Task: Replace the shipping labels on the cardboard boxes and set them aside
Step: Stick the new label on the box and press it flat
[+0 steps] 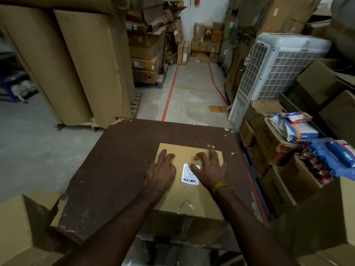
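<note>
Hands (161, 169) (209, 167) flat on box (192, 198), brown table (107, 169), warehouse aisle.

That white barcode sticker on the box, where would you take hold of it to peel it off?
At the far right corner of the white rectangular shipping label, by the right hand thumb. It lies flat on the brown cardboard box, so only a lifted corner gives grip; probably peel toward yourself.

- Both bare forearms reach forward side by side, palms down.
- The left hand (161, 170) lies flat, fingers together and extended, wrist straight.
- The right hand (209, 167) is arched, fingers spread and curled, fingertips (197, 156) pressing down, thumb angled inward toward the left hand.
- A yellow band circles the right wrist.
</note>
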A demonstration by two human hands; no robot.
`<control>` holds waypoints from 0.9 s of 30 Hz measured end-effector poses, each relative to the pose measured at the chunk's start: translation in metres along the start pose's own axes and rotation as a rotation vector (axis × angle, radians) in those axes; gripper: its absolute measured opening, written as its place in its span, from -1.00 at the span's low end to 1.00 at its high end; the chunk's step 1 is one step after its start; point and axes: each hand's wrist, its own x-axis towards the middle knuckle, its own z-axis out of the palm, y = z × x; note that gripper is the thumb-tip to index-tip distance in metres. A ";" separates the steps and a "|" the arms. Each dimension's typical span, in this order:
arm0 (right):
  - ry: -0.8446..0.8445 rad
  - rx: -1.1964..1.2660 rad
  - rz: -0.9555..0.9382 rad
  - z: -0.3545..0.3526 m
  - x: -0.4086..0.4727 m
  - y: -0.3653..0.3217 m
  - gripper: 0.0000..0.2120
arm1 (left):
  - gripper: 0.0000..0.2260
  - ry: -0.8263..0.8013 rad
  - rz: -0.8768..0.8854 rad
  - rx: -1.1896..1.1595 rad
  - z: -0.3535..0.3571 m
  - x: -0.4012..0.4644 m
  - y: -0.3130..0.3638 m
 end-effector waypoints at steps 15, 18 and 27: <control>-0.018 0.009 0.007 -0.002 -0.001 0.000 -0.60 | -0.60 0.002 0.001 -0.002 -0.003 -0.002 0.002; -0.021 0.000 0.010 -0.002 -0.001 -0.001 -0.60 | -0.60 -0.001 0.001 -0.011 -0.002 -0.002 0.001; -0.014 0.025 0.007 -0.003 -0.001 -0.001 -0.65 | -0.60 -0.007 -0.002 -0.001 -0.004 -0.002 0.002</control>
